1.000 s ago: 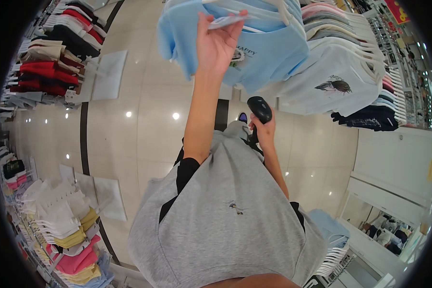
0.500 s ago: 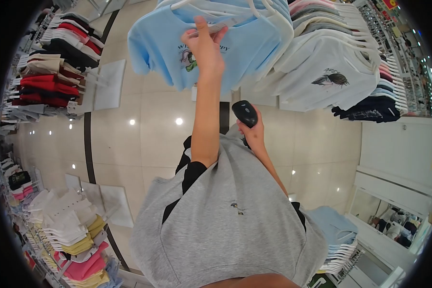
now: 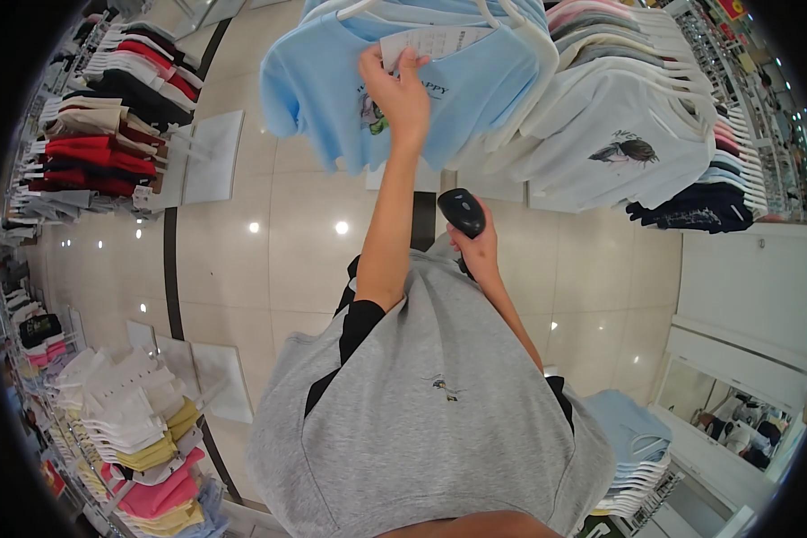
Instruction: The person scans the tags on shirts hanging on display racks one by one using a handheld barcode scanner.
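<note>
Between the fingertips of my left hand is a white paper tag with print on it. The tag lies at the neckline of a light blue T-shirt, which hangs on a white hanger and has lettering and a small picture on its chest. My right hand is wrapped around a black handheld barcode scanner, held low in front of my body, below the shirts and apart from them. Its handle is mostly hidden by my fingers.
White T-shirts with a printed picture hang to the right. A rack of red and dark clothes stands at the left, with white, yellow and pink clothes below. White cabinets line the right side. The floor is tiled.
My left hand has turned the tag so its printed face shows more fully above my fingers. The scanner stays in my right hand, almost unmoved. The whole view has shifted slightly.
</note>
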A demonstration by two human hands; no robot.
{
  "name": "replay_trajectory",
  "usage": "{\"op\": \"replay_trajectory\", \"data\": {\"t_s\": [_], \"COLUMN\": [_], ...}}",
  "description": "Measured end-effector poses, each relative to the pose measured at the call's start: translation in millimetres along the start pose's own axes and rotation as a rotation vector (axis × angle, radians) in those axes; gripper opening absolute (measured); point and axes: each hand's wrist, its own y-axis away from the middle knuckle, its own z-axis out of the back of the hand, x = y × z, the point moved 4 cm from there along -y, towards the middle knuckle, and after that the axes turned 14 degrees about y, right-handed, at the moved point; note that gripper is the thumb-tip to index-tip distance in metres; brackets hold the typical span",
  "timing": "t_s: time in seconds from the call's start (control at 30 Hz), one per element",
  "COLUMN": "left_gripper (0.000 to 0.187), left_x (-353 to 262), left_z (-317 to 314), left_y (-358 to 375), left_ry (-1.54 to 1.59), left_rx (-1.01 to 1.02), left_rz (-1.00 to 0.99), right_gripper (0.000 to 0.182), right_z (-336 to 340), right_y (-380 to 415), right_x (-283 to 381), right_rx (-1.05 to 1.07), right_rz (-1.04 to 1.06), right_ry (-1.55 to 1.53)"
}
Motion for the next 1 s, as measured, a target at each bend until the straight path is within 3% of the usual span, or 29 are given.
{"op": "replay_trajectory", "data": {"t_s": [0.07, 0.13, 0.17, 0.23, 0.27, 0.33, 0.47, 0.57, 0.63, 0.67, 0.73, 0.77, 0.83, 0.87, 0.93, 1.0], "left_gripper": [0.026, 0.024, 0.024, 0.037, 0.037, 0.037, 0.038, 0.04, 0.038, 0.038, 0.033, 0.033, 0.031, 0.031, 0.037, 0.031], "left_x": [-1, -20, -22, -33, -39, -40, -40, -47, -52, -53, -50, -50, -38, -35, -40, -43], "left_z": [6, 4, 3, -11, -13, -24, -31, -31, -33, -41, -57, -63, -73, -76, -94, -112], "left_y": [-4, -6, -8, -8, -12, -12, -5, -4, -13, -15, -23, -27, -34, -37, -38, -21], "left_ry": [-0.084, -0.586, -0.587, -0.908, -0.909, -1.216, -1.385, -1.283, -0.932, -0.918, 0.037, 0.044, 0.672, 0.676, 0.66, 0.567], "left_rx": [0.099, 0.215, 0.217, 0.373, 0.373, 0.64, 0.608, 0.588, 0.432, 0.439, 0.319, 0.329, 0.224, 0.236, 0.489, 0.626], "left_rz": [0.038, -0.247, -0.246, -0.449, -0.449, -0.444, -0.544, -0.562, -0.367, -0.378, 0.186, 0.183, 0.562, 0.563, 0.373, 0.362], "right_gripper": [0.065, 0.065, 0.065, 0.066, 0.066, 0.067, 0.07, 0.071, 0.071, 0.071, 0.07, 0.07, 0.069, 0.069, 0.068, 0.07], "right_z": [0, -2, -2, -3, -3, -5, -9, -8, -7, -7, -4, -5, -5, -5, -1, 2], "right_y": [0, 0, 0, 1, 2, 3, 1, 1, 1, 1, 0, 0, 1, 0, -1, 5], "right_x": [-2, -5, -6, -6, -4, -2, -24, -16, -12, -11, -9, -9, -9, -10, -5, -6], "right_rx": [-0.002, -0.003, -0.004, 0.023, 0.024, 0.051, 0.012, 0.031, 0.025, 0.038, 0.025, 0.029, -0.029, -0.014, -0.019, -0.004], "right_rz": [-0.005, -0.003, -0.005, -0.018, -0.018, -0.073, 0.034, 0.025, 0.035, 0.027, 0.041, 0.041, 0.107, 0.109, 0.112, 0.015], "right_ry": [-0.006, -0.015, -0.017, 0.008, 0.007, 0.114, 0.151, 0.173, 0.146, 0.123, 0.127, 0.13, 0.135, 0.162, 0.182, 0.163]}}
